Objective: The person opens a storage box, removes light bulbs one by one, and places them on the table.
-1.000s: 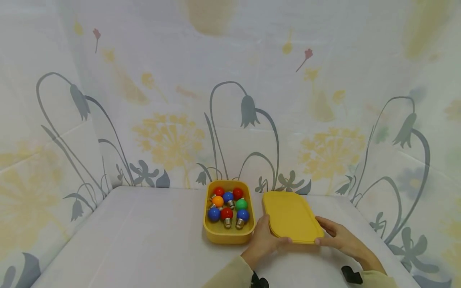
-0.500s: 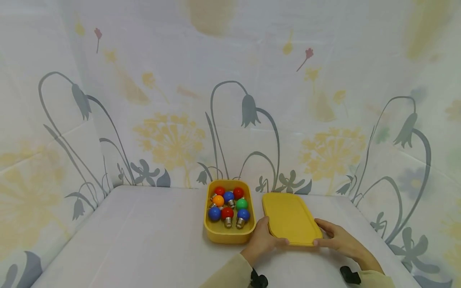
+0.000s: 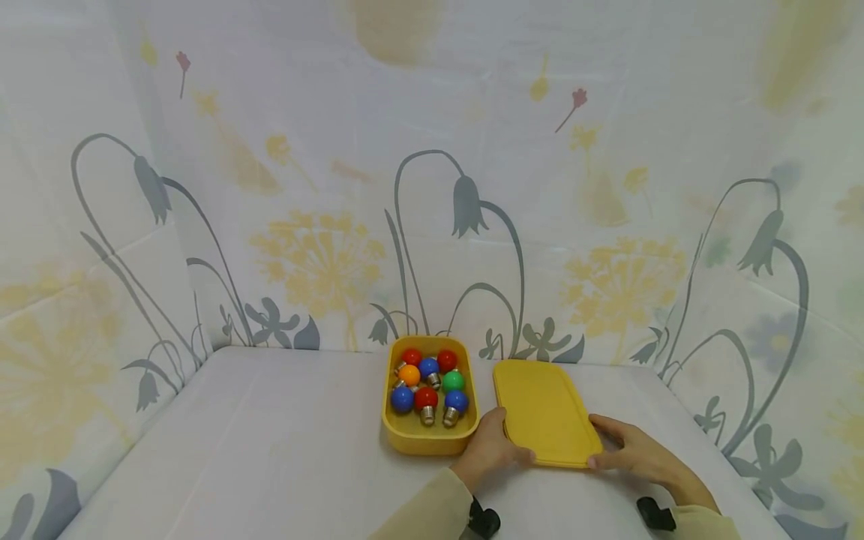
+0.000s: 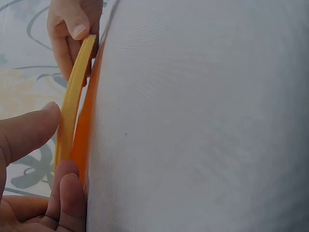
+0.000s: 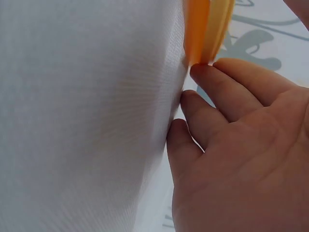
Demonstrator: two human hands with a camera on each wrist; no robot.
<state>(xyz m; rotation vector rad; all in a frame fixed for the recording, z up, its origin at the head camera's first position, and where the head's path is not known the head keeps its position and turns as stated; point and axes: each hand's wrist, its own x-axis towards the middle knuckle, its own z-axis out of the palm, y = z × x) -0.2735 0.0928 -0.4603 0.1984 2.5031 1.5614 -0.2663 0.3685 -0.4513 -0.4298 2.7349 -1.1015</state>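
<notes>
A flat yellow lid (image 3: 545, 412) with rounded corners lies low over the white table, to the right of an open yellow box (image 3: 432, 445). My left hand (image 3: 491, 450) holds its near left corner, thumb on one face and fingers at the edge; the lid's side (image 4: 70, 104) appears edge-on in the left wrist view. At the near right corner my right hand (image 3: 634, 454) grips the lid, its thumb by the front edge. In the right wrist view, the fingertips (image 5: 200, 72) meet the lid's edge close to the tabletop. An orange band (image 4: 86, 140) shows beneath the lid.
Inside the box lie several coloured light bulbs, including an orange bulb (image 3: 409, 375) and a green bulb (image 3: 454, 382). The white tabletop (image 3: 283, 450) meets a flower-printed cloth backdrop (image 3: 324, 187) behind and at both sides.
The lid's near edge has come down and slightly toward me, with both hands staying on it. The box and bulbs stay put.
</notes>
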